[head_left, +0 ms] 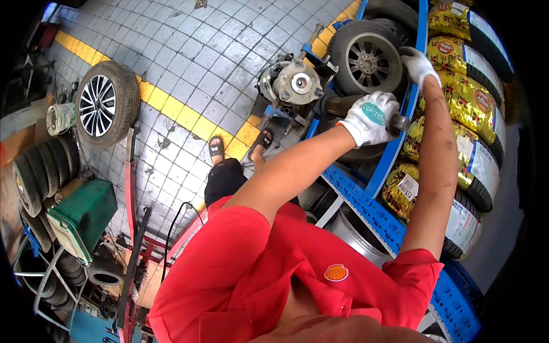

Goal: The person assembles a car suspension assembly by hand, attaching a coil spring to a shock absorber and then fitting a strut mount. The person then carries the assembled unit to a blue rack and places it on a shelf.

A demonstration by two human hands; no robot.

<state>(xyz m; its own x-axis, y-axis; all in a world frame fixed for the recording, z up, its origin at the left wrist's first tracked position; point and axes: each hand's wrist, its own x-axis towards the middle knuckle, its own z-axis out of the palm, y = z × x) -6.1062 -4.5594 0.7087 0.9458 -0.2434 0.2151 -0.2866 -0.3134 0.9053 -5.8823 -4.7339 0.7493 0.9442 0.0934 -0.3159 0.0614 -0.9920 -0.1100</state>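
Observation:
White knit gloves cover both hands. My left hand point(374, 117) is closed round a thick dark cylindrical metal piece point(338, 106); its bright metal tip pokes out to the right of the fist. What kind of piece it is, I cannot make out. Just beyond, a wheel with a grey multi-spoke rim point(369, 63) stands upright in a blue rack. At the right edge of its tyre is my right hand point(421, 67), fingers bent over the tread and partly hidden. Left of the rack sits a hub and suspension assembly point(298, 84) with a round metal face.
Gold-wrapped tyres point(466, 97) are stacked to the right of the blue rack point(394, 157). Across the tiled floor a wheel point(106, 103) stands upright near a yellow line point(171, 111). A green bin point(86, 217), dark tyres point(46, 171) and a red metal frame point(131, 188) occupy the left.

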